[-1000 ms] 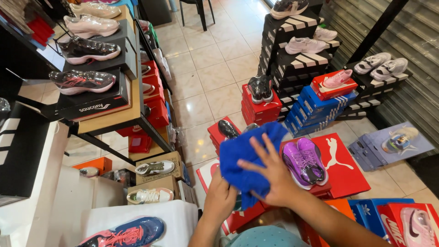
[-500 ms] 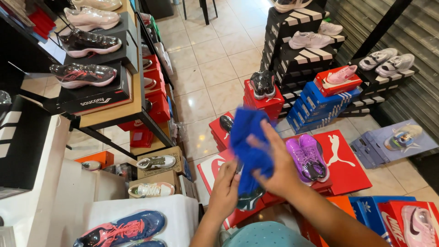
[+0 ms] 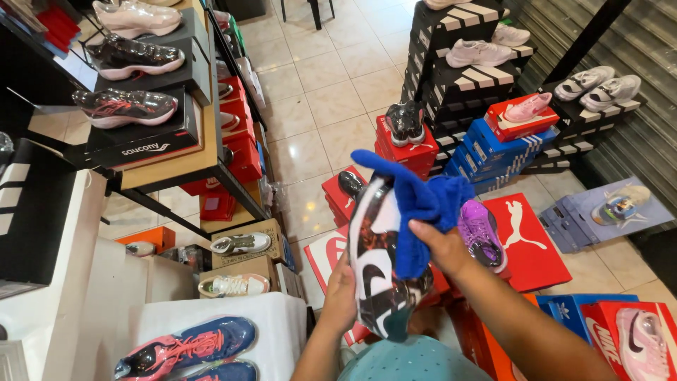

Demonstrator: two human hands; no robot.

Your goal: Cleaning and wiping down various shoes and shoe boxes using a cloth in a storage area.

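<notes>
My view is bright and evenly lit, with soft daylight glancing off the glossy floor tiles (image 3: 331, 92) at the top. Shadows stay faint. The blue cloth (image 3: 423, 204) looks slightly smeared by motion, and straight shelf lines bow toward the frame's edges.

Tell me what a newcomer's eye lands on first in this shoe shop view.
First, the bright blue cloth at centre, gripped by the right hand against a black, white and red sneaker that the left hand holds from below. Next, the purple sneakers on a red box just right of the hands. Then the black striped boxes topped with pale shoes at upper right.
</notes>
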